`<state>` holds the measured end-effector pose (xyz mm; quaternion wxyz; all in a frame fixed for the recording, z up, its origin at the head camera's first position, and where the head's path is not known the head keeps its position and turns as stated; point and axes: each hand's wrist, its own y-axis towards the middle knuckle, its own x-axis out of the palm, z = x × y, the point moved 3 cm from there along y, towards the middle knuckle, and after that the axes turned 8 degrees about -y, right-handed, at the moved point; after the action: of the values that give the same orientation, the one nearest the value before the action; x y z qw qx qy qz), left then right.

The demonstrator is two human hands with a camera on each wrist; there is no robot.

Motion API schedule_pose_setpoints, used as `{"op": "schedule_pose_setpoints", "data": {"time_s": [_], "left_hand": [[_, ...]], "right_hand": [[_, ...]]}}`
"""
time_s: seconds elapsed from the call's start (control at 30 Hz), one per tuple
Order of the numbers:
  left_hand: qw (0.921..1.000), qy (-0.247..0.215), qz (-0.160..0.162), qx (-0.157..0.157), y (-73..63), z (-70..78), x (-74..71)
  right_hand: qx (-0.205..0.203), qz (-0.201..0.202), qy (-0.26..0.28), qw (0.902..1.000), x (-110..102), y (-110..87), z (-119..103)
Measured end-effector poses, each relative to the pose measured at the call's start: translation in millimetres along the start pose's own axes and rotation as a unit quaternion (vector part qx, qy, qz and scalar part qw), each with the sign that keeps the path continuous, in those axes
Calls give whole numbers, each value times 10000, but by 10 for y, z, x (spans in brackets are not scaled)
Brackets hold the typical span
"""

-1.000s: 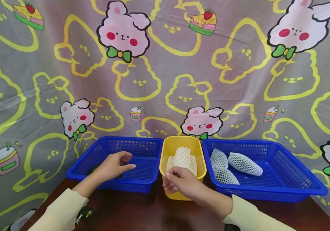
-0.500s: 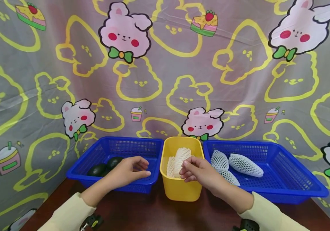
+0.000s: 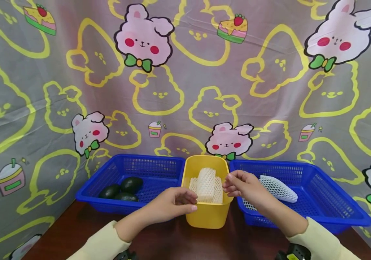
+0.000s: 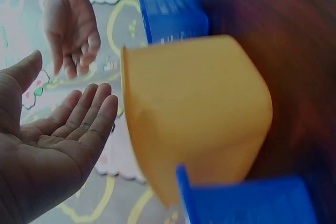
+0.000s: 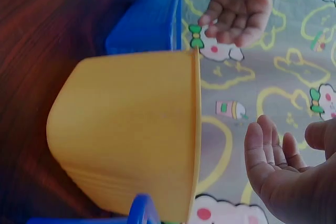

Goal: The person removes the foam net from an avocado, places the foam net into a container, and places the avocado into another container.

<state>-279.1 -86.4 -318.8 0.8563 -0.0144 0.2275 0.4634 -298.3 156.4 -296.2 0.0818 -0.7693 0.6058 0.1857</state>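
In the head view my left hand (image 3: 171, 205) hovers by the front left edge of a yellow bin (image 3: 206, 218), its fingers loosely bent and holding nothing. My right hand (image 3: 244, 185) is above the bin's right edge, also holding nothing. White foam net sleeves (image 3: 206, 184) lie inside the bin. Three dark green avocados (image 3: 131, 184) rest in the left blue basket (image 3: 154, 162). Over in the right blue basket (image 3: 331, 187) lies a foam-netted item (image 3: 279, 188); another is partly hidden behind my right forearm. Both wrist views show relaxed, bare fingers beside the yellow bin (image 4: 194, 108).
A dark wooden table (image 3: 185, 242) carries the two baskets with the bin between them. A patterned curtain (image 3: 185, 83) hangs right behind the containers.
My left hand has moved right, from over the left basket to the bin, uncovering the avocados. The right hand has shifted right, from the bin's front to its right edge.
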Motion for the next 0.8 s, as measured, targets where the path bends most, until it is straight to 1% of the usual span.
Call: {"op": "schedule_pose_setpoints", "data": {"time_s": [0.17,0.27,0.37,0.43,0.63,0.7,0.8], "left_hand": [[9990,-419,-119,-96,83,-24,224],[9975,-674,-180,-75,127,-50,355],[9963,-812,-280,-42,159,-86,480],[9957,-838,-402,-23,177,-121,558],[9937,-722,-861,42,222,-253,769],[9933,-713,-910,58,248,-293,844],[9928,-806,-879,105,297,-344,961]], "right_hand": [[59,220,-161,9996,-149,16,91],[81,340,-272,9990,-239,29,155],[58,455,-434,9980,-323,41,218],[57,522,-530,9972,-373,47,266],[132,669,-766,9947,-497,86,426],[168,713,-862,9936,-532,99,477],[228,766,-1025,9915,-572,113,555]]}}
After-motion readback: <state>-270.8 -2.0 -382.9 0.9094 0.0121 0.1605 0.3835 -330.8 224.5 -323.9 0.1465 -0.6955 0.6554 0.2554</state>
